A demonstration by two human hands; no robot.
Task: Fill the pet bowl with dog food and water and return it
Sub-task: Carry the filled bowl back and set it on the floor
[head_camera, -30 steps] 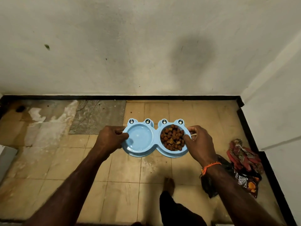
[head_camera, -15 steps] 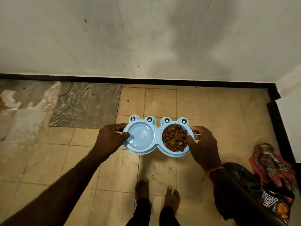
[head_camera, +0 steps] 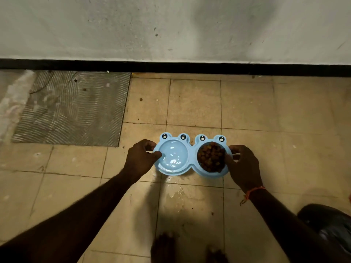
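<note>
A person holds the blue double pet bowl [head_camera: 191,170] level and low over the tiled floor [head_camera: 247,111], its long axis running left to right. The left hand [head_camera: 140,160] and right hand [head_camera: 244,166] each curl fingers round one end, water [head_camera: 172,155] left, dog food [head_camera: 211,156] right, the floor straight below.

No readable text, label, brand or number anywhere in my view. Bowl [head_camera: 191,155] in my grip carries only painted cartoon eyes on rim, no lettering. Dark bag [head_camera: 330,226] at lower right shows no legible print. Wall [head_camera: 171,27] and floor tiles [head_camera: 247,103] bear only stains and marks, no signs.
</note>
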